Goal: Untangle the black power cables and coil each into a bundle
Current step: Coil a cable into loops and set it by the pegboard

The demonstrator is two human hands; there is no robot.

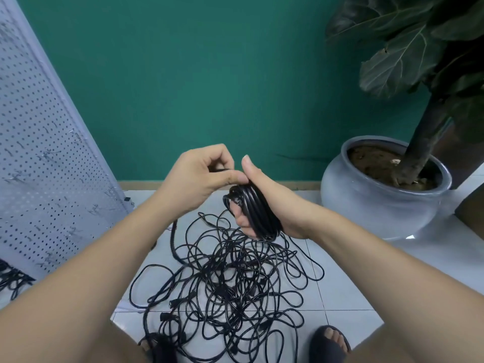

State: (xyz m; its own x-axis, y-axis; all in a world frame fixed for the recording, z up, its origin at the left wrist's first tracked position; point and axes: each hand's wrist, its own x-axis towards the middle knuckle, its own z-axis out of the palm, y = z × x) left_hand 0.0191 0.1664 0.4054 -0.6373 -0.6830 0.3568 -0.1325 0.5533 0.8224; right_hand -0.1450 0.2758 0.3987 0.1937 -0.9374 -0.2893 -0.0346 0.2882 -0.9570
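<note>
**Hold.** The right hand (262,208) serves as the winding former. The coil (252,205) of black cable is looped round the palm. The fingers curl over the turns from below, and the thumb stands upright above them. Held this way, the turns likely stay one size and cannot slip apart.

The left hand (199,174) is closed in a pinch on the free strand (221,169) at the top of the coil, just beside the right thumb. This grip appears intended to lay the next turn onto the coil under light tension.

**Position.** Both hands are raised above the floor (340,292), toward its far edge at the green wall. The tangle (230,279) of remaining cables lies on the tiles below the hands and nearer the person, in the middle of the floor. It sits between the perforated panel (39,153) at the left edge and the plant pot (379,200) at the right.

A thicker run (172,239) rises from the left side of the tangle toward the left hand. It is probably the feed to the coil, though the forearm hides the join.

**Status.** One bundle is in progress. Judging by the size of the tangle, most of the task remains.
</note>
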